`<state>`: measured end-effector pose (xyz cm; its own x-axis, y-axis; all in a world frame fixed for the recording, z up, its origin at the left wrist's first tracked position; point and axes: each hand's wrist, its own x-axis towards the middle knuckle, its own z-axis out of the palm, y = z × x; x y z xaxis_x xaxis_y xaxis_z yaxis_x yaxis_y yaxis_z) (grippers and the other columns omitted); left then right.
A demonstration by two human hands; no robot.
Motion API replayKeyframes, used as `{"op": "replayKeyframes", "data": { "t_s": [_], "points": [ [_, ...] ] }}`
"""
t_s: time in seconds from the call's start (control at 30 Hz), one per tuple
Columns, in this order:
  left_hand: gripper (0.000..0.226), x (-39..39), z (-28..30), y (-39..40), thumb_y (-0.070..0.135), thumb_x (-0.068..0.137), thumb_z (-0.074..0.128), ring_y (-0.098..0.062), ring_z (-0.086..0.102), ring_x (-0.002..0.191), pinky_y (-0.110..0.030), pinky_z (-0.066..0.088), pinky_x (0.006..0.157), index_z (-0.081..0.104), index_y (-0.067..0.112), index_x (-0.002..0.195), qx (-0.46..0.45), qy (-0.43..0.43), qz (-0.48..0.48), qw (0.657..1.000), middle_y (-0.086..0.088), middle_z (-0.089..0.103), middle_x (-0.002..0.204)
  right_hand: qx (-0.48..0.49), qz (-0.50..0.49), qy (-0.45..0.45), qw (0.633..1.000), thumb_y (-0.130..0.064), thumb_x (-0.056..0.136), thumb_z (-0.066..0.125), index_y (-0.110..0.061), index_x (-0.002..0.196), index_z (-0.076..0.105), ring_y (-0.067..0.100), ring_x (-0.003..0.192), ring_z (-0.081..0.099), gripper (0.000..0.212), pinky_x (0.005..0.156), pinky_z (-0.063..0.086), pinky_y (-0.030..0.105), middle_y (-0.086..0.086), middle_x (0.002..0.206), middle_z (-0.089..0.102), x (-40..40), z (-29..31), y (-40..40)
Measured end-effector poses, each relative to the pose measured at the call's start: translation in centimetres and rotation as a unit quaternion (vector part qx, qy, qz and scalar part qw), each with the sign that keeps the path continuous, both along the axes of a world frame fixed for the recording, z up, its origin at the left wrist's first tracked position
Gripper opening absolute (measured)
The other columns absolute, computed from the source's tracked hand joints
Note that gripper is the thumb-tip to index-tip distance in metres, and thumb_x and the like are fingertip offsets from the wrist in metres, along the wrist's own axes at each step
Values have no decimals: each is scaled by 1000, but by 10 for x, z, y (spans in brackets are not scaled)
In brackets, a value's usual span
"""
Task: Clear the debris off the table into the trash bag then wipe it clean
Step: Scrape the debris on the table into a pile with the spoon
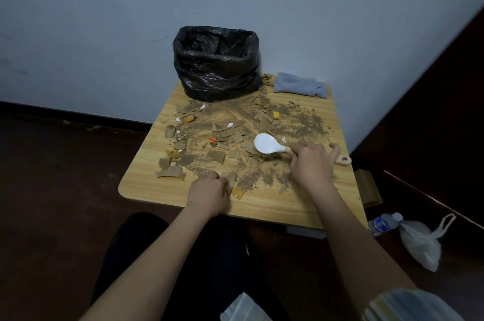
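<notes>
The right hand is curled around the wooden handle of a brush with a white head. The white head sits on the mess near the middle of the table, and the end of the handle sticks out past the hand on the right. The left hand is near the front edge, with its fingers bent in on some brown scraps. It looks like it is pinching a bit of cardboard, but the fingertips are hard to see, so I can't be sure

All over the table is the mess: torn brown cardboard bits, small white and yellow paper bits, and lots of brown dirt spread thin. You can see curved marks in the dirt, so some sweeping seems to be going on, but most of the mess is not yet off the table

At the back stands the black trash bag, open at the top, with its bottom touching the edge of the mess. I can't see what is inside it. Just beside it on the right lies a folded gray cloth, flat in the back corner

So I think the job is near its start. The scraps and dirt need to go in the bag first, and the wiping with the cloth has not begun
</notes>
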<state>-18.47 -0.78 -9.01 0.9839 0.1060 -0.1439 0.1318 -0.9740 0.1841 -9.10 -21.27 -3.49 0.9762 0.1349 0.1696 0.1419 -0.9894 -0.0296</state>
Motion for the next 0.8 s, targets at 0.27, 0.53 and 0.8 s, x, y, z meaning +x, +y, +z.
{"op": "replayKeyframes", "data": {
  "t_s": [0.27, 0.53, 0.8],
  "points": [
    [32, -7, -1, 3, 19, 91, 46, -26, 56, 106, -34, 47, 83, 63, 16, 119, -86, -46, 22, 995, -5, 59, 118, -56, 111, -1, 992, -35, 95, 49, -34, 104, 69, 22, 101, 57, 22, 104, 8, 47, -2, 98, 66, -48, -2, 0],
    [28, -23, -6, 20, 15, 94, 48, -25, 49, 111, -33, 42, 86, 65, 12, 115, -104, -113, 64, 986, -5, 56, 118, -98, 146, 25, 984, -27, 89, 56, -33, 105, 69, 20, 97, 59, 22, 106, 4, 48, -3, 91, 67, -61, -14, 10],
    [33, -29, -8, 27, 17, 95, 43, -24, 49, 113, -33, 41, 90, 58, 17, 124, -67, -72, 55, 994, -2, 54, 124, -50, 22, 2, 999, -32, 94, 49, -35, 108, 69, 19, 107, 54, 24, 103, 8, 46, -4, 105, 64, -34, -2, -4]
  ]
}}
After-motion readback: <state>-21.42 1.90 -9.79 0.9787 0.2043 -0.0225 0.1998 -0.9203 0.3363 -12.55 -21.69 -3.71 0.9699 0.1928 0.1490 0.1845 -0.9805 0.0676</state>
